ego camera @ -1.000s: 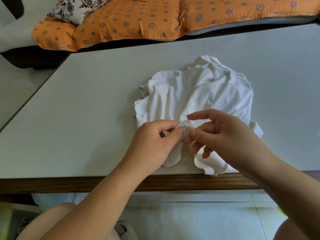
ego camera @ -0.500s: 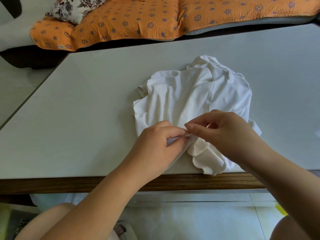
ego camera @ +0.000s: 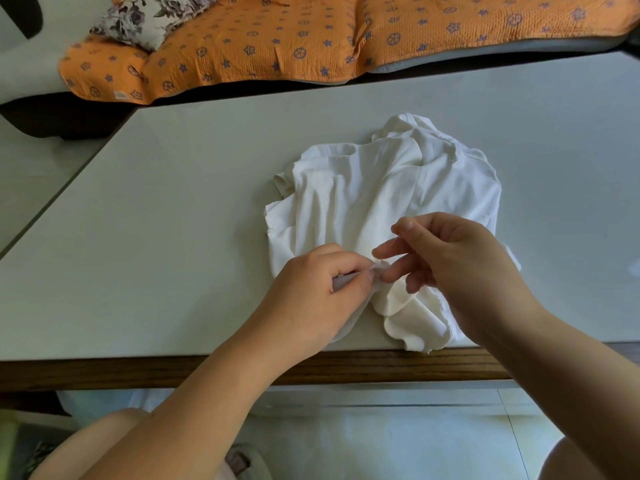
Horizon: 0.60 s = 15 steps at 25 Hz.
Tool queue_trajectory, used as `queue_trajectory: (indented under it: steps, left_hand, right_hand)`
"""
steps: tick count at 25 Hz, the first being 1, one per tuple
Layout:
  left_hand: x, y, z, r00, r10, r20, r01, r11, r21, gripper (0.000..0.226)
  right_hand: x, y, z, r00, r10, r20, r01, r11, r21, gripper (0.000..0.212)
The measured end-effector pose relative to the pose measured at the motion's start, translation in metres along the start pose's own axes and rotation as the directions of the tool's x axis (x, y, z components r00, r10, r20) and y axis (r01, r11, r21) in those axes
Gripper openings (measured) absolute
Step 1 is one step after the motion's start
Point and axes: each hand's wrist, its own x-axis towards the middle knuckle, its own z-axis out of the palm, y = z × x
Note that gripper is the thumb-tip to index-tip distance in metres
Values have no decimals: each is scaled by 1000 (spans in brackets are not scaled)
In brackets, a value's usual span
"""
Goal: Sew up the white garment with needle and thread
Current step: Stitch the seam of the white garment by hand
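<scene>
Near table (ego camera: 173,237) edge, my left hand (ego camera: 311,299) pinches the white garment (ego camera: 363,195) steady for stitching; right hand (ego camera: 460,265): grip indiscernible.

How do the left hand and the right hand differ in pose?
The left hand curls its fingers and pinches a small fold of the white garment; the right hand has looser, spread fingers. The left hand lies low on the cloth; the right hand has one fingertip lifted above it. Whether the right hand holds a needle cannot be told. Both meet at the same fold.
</scene>
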Motion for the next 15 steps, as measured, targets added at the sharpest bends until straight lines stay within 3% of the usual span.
queue_trajectory:
  steps: [7, 12, 15]
  left_hand:
    - [0, -2, -2, 1000, -18, 22, 18, 1000, 2, 17]
    - [0, -3, -5, 998, -48, 51, 48, 999, 0, 13]
    - [1, -2, -10, 997, -67, 38, 71, 993, -93, 13]
  right_hand:
    - [3, -4, -4, 989, 136, 57, -146, 948, 284, 22]
    - [7, -2, -9, 963, 203, 175, -249, 920, 301, 17]
    - [8, -3, -14, 966, 183, 183, -236, 913, 332, 17]
